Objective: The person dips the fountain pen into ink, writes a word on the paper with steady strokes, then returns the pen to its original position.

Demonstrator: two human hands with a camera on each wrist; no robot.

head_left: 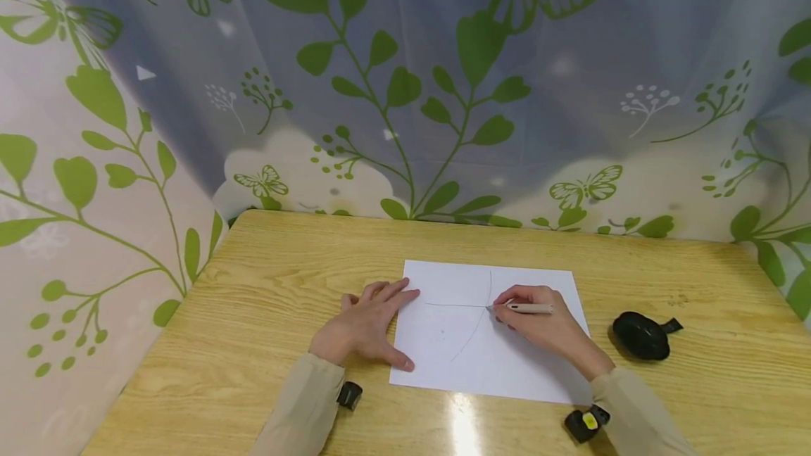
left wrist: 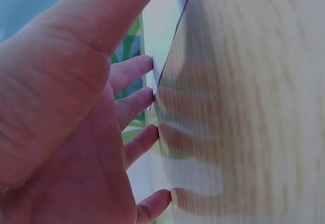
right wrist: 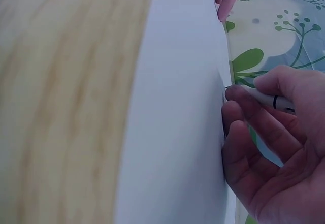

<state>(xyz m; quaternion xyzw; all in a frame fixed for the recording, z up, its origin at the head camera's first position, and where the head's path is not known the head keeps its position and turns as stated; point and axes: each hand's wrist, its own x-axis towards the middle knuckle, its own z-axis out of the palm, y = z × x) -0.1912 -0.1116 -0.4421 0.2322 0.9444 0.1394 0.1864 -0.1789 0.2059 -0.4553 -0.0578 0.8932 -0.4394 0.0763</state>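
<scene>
A white sheet of paper point(head_left: 437, 371) lies on the wooden table, bearing a thin horizontal line and a long curved line that cross near its upper middle. My right hand point(head_left: 538, 319) pinches a light-coloured pen point(head_left: 532, 308) between thumb and fingers, its tip at the crossing of the lines. In the right wrist view the same pen point(right wrist: 264, 98) shows a dark ring on its barrel, and the curled lower fingers rest on the sheet. Spread over the sheet's left edge, my left hand point(head_left: 364, 329) touches the paper with its thumb and foremost fingertips.
A small black pan-shaped dish point(head_left: 641, 336) with a short handle sits on the table point(head_left: 285, 266) to the right of the paper. Behind the table and along its left side hangs a curtain point(head_left: 405, 125) printed with green leaves and butterflies. Each wrist wears a black camera.
</scene>
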